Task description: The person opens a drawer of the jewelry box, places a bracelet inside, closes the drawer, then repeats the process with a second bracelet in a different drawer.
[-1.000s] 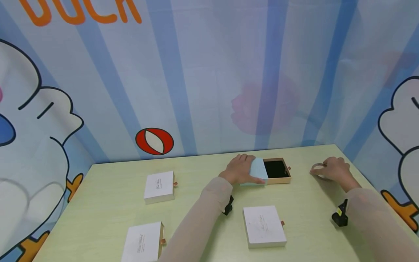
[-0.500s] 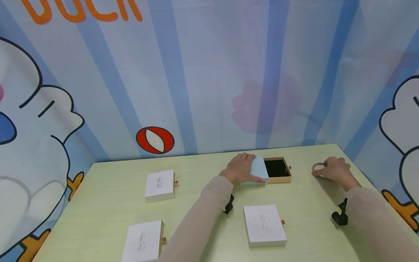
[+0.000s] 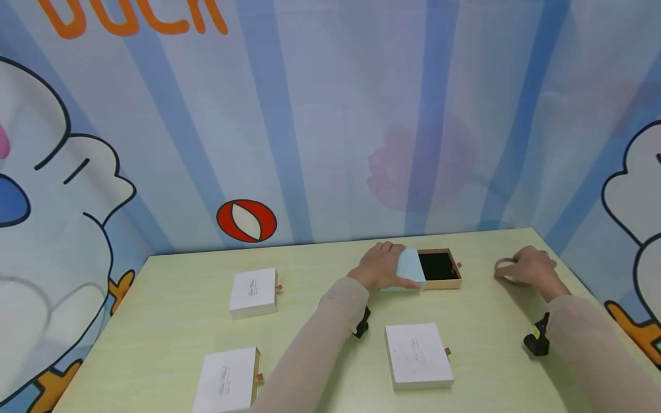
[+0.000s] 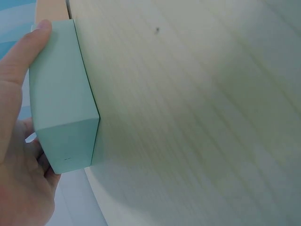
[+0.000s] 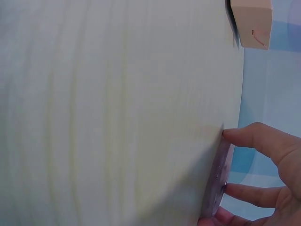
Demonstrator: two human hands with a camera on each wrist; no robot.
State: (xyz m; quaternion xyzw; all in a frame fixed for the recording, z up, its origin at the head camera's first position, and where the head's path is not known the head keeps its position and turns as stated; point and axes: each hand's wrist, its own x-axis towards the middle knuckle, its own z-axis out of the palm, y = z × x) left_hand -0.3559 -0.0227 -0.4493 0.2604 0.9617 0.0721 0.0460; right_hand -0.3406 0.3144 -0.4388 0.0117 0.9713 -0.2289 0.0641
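Note:
My left hand grips the light blue sleeve of a drawer box at the back of the table, thumb along its near side. Out of the sleeve's right end sticks a tan drawer with a black lining. In the left wrist view the thumb lies over the sleeve while fingers hold its far side. To the right, my right hand pinches a bangle. The right wrist view shows this mauve bangle low at the tabletop, between thumb and fingertips; the palm hides part of it in the head view.
White drawer boxes with small orange tabs lie about: one at back left, one at front left, one at front centre right. A blue striped cartoon backdrop stands behind the pale table.

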